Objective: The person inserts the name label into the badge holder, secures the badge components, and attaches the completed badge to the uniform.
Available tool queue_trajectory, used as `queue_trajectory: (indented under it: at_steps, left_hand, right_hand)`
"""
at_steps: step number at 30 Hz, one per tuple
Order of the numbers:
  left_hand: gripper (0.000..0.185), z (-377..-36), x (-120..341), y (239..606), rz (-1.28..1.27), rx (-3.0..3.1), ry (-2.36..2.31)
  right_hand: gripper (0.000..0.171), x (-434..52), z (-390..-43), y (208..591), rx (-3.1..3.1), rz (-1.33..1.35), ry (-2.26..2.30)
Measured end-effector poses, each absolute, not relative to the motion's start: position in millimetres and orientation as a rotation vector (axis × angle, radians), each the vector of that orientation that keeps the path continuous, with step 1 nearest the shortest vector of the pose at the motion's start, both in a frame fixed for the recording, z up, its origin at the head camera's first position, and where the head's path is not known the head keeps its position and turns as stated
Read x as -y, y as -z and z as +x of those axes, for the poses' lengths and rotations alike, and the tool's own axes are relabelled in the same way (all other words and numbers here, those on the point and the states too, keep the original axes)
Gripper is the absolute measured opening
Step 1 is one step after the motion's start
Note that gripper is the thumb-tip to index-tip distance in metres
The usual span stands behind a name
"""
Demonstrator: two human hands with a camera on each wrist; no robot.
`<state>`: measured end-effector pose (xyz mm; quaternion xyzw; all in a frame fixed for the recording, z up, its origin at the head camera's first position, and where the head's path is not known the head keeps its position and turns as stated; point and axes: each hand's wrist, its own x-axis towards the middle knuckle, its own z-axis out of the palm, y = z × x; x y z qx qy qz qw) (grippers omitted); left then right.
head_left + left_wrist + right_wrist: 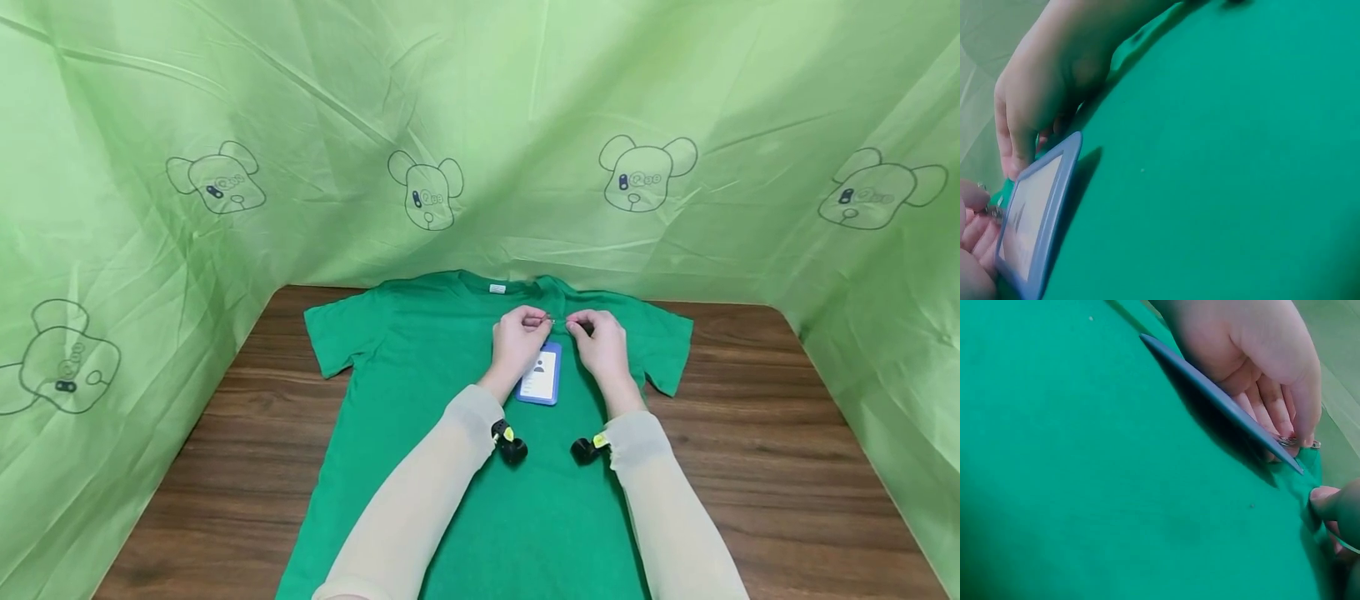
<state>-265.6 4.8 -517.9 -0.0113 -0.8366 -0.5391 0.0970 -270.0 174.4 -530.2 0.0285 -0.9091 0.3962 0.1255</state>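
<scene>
A green T-shirt (465, 500) lies spread out, collar at the far side. My left hand (517, 346) pinches the small metal clip (1287, 442) of a blue-framed ID badge (538, 377) between thumb and fingers. The badge hangs from that clip, tilted over the shirt's chest below the collar. With thumb and finger, my right hand (602, 346) pinches a raised fold of shirt fabric (1311, 464) just right of the clip. The clip's end is right at this fold in the right wrist view.
Dark wood tabletop (780, 467) shows on both sides of the shirt. Light green cloth (525, 100) with bear-head outlines hangs around the back and sides. A black wrist camera (513, 451) is worn on each sleeve cuff.
</scene>
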Motion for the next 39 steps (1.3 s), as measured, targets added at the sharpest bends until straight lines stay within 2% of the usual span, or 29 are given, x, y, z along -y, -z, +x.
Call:
queue_trajectory:
  at_steps: [15, 39]
  left_hand:
    - [0.009, -276, -10, 515, -0.058, 2.51, 1.576]
    - [0.009, -275, -8, 524, -0.157, 2.576, 1.482]
  right_hand:
    - [0.019, -172, -271, 529, 2.613, 0.068, -1.184]
    - [0.016, -184, -272, 527, 2.74, 0.191, -1.107]
